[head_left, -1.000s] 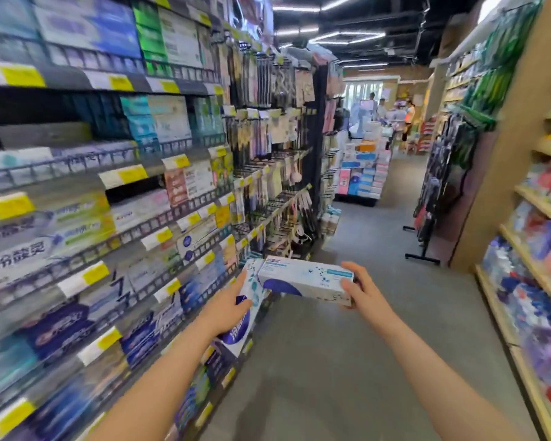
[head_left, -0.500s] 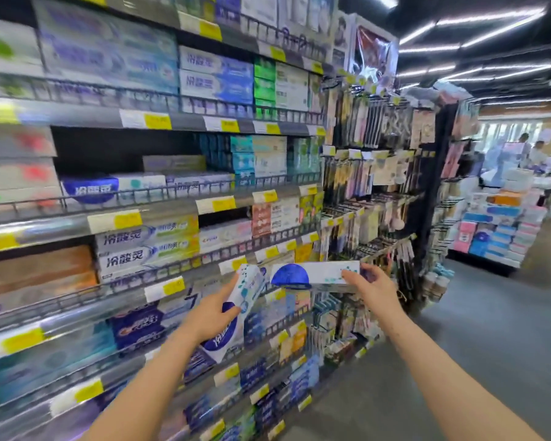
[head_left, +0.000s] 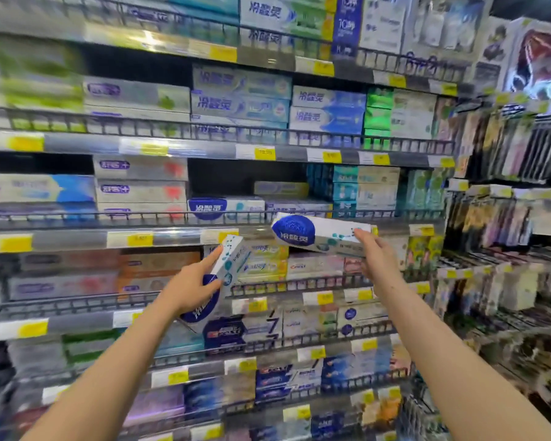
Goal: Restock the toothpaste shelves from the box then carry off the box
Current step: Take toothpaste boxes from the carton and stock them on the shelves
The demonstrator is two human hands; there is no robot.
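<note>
I face toothpaste shelves. My left hand grips a white and blue toothpaste carton, held nearly upright and tilted, in front of the shelf below the middle one. My right hand holds a second matching carton by its right end, lying flat at the wire rail of the middle shelf. Behind that rail a same-brand carton lies in a partly bare, dark gap. No supply box is in view.
Shelves above, below and to both sides are packed with stacked toothpaste cartons behind wire rails with yellow price tags. To the right hangs a rack of toothbrush packs. A boxed display stands at the top right.
My view has swung from the aisle to face the shelves squarely. Both hands have risen with their cartons; the right one now reaches the middle shelf's rail.
</note>
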